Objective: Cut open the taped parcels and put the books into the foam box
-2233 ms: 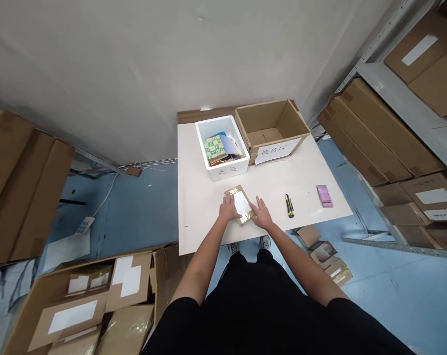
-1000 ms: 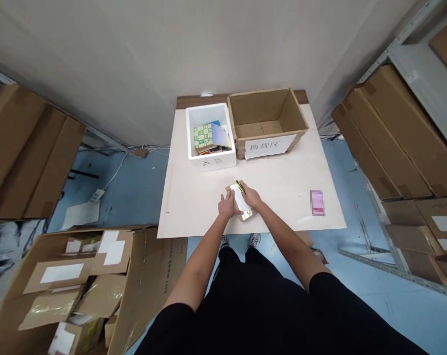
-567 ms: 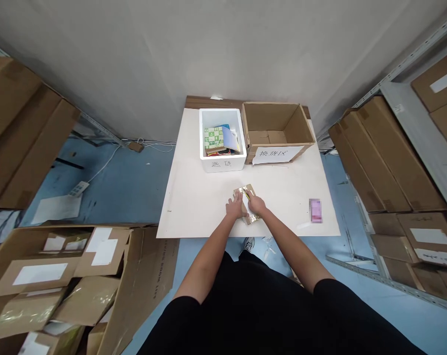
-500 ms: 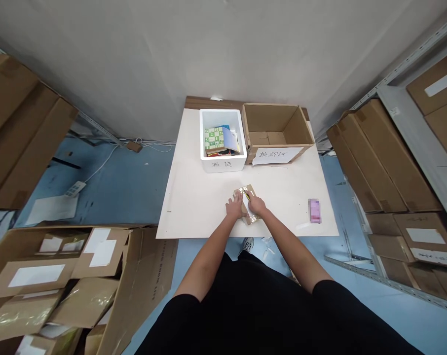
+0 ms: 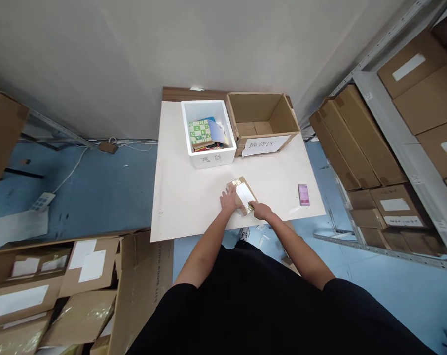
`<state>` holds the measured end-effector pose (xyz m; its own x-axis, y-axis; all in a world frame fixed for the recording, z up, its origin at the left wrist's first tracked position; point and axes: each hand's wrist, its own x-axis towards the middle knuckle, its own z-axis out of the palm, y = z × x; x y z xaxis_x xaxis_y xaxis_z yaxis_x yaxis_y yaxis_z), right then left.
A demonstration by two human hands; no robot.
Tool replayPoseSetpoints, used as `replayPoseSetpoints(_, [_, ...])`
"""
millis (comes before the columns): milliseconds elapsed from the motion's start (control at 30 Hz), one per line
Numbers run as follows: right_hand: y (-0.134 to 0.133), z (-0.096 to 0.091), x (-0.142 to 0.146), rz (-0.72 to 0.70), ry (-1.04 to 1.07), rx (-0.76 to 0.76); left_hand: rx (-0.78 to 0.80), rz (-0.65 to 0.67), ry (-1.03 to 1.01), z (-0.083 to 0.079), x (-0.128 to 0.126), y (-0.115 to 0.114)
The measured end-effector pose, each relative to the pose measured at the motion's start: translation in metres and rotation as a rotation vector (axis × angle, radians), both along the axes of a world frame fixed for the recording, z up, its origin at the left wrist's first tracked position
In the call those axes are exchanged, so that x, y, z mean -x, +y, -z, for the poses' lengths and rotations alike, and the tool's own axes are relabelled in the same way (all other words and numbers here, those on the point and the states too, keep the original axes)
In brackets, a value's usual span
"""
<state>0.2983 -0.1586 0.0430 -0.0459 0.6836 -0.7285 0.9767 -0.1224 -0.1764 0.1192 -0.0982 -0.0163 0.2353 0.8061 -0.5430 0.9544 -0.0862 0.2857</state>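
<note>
two hands work on one small brown cardboard parcel with a white label (image 5: 242,194), which lies flat near the front edge of the white table (image 5: 186,197). the left hand (image 5: 229,200) presses on its left side, grip released and palm flat. the right hand (image 5: 262,211), grip clenched on a black-and-yellow utility knife (image 5: 250,208), is now at the parcel's near corner; half a second ago it was further up the top, so the blade has run toward the person.
</note>
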Motion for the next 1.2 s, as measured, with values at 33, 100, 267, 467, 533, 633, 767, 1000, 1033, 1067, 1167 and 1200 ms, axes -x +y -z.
replayPoseSetpoints(33, [-0.008, 0.000, -0.003, 0.008, 0.001, 0.008, 0.000, -0.004, 0.003, 0.000, -0.001, 0.000])
replayPoseSetpoints(100, [-0.021, -0.001, -0.010, 0.005, -0.002, 0.017, 0.000, -0.009, 0.011, 0.000, -0.002, 0.001])
replayPoseSetpoints(267, [-0.038, -0.005, -0.041, 0.002, 0.036, 0.025, 0.008, -0.006, 0.024, -0.002, -0.004, 0.001])
replayPoseSetpoints(467, [-0.026, 0.019, -0.061, 0.388, 0.046, -0.254, -0.021, -0.021, 0.064, -0.010, -0.010, -0.004])
replayPoseSetpoints(533, [-0.016, 0.034, -0.053, 0.490, 0.104, -0.250, -0.028, -0.049, 0.084, -0.013, -0.012, -0.010])
replayPoseSetpoints(633, [0.003, 0.052, -0.038, 0.595, 0.164, -0.256, -0.042, -0.119, 0.115, -0.017, -0.013, -0.026])
replayPoseSetpoints(767, [0.028, 0.060, -0.027, 0.573, 0.214, -0.276, -0.068, -0.204, 0.184, -0.016, -0.010, -0.053])
replayPoseSetpoints(1000, [0.064, 0.062, -0.017, 0.385, 0.244, -0.287, -0.084, -0.228, 0.338, -0.015, -0.005, -0.070])
replayPoseSetpoints(1033, [0.067, 0.062, -0.016, 0.367, 0.247, -0.289, -0.102, -0.180, 0.322, -0.015, -0.006, -0.065])
replayPoseSetpoints(1067, [0.071, 0.063, -0.015, 0.352, 0.249, -0.289, -0.117, -0.109, 0.283, -0.015, -0.006, -0.060])
replayPoseSetpoints(1167, [0.076, 0.064, -0.015, 0.316, 0.271, -0.294, -0.096, 0.121, 0.125, -0.011, -0.010, -0.047])
replayPoseSetpoints(1200, [0.076, 0.065, -0.016, 0.313, 0.285, -0.295, -0.077, 0.161, 0.096, -0.009, -0.012, -0.044])
